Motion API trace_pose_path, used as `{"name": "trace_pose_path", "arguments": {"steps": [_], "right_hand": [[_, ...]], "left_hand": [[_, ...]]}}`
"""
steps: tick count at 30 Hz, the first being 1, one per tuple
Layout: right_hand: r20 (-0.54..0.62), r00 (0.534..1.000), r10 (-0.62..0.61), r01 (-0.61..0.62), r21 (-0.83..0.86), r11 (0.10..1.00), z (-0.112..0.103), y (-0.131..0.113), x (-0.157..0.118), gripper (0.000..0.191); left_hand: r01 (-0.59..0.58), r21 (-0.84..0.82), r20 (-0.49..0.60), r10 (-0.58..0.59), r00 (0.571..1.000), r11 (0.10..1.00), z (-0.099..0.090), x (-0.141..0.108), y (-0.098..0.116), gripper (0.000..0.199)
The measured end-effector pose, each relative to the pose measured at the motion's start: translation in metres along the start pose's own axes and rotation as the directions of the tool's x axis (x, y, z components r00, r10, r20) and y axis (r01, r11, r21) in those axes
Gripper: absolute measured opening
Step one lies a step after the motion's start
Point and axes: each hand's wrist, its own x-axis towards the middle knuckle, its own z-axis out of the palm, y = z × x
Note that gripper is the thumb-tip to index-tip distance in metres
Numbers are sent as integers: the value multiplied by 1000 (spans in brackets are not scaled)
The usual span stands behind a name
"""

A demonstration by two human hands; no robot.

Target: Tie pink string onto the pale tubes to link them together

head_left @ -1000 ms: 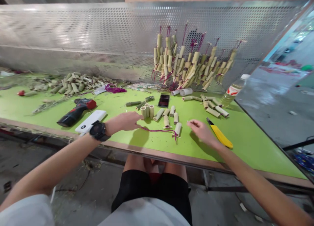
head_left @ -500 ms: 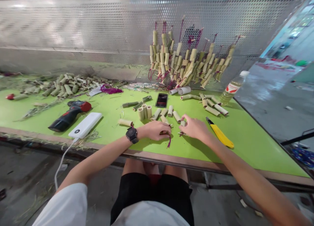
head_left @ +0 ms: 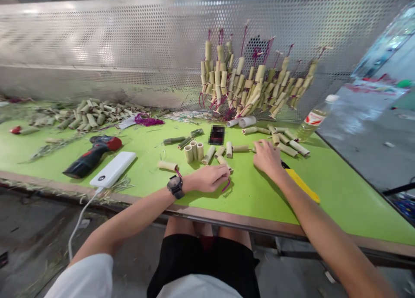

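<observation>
My left hand (head_left: pixel 211 178) rests low over the table, its fingers closed on a purple cord (head_left: pixel 226 185) whose loose end curls out to the right. Beside its wrist lies a pale bamboo tube (head_left: pixel 167 165) with purple cord at one end. My right hand (head_left: pixel 267 158) is further right with bent fingers; what is under them is hidden. Just left of its fingertips is a bamboo tube (head_left: pixel 240 148) lying sideways, a thin tip pointing at the hand. Short bamboo tubes (head_left: pixel 208 155) lie between the hands, and several stand upright (head_left: pixel 189 153) behind my left hand.
A yellow cutter knife (head_left: pixel 303 185) lies by my right forearm, and a bottle (head_left: pixel 316 118) stands behind it. At left are a cordless drill (head_left: pixel 92 155), a white power bank (head_left: pixel 113 169) and a bamboo pile (head_left: pixel 87 114). Strung bamboo pieces (head_left: pixel 241 84) hang on the perforated panel (head_left: pixel 129 43).
My right hand has moved right and away from me, apart from my left hand. A tube near it now lies sideways. My left hand stays near the same spot with the cord.
</observation>
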Motion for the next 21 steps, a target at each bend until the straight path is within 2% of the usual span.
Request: {"name": "trace_pose_path", "arguments": {"steps": [3, 7, 11, 14, 17, 21], "right_hand": [[19, 995, -101, 100, 73, 992, 6, -1, 1, 57], [95, 990, -109, 97, 127, 987, 13, 10, 8, 51], [85, 995, -52, 44, 94, 995, 17, 28, 14, 48], [71, 997, -5, 1, 66, 998, 18, 35, 15, 49], [100, 994, 46, -48, 24, 999, 16, 34, 14, 49], [138, 984, 115, -110, -39, 993, 10, 28, 10, 46]], "left_hand": [[78, 10, -8, -78, 997, 997, -1, 0, -6, 25], [143, 50, 12, -144, 990, 989, -1, 1, -12, 29], [172, 83, 23, -174, 984, 982, -1, 2, -15, 31], [278, 97, -11, -278, 961, 956, 0, 3, -18, 33], [378, 88, -24, -377, 926, 922, 0, 4, -20, 34], [432, 129, -24, -433, 901, 892, 0, 7, -19, 33]]}}
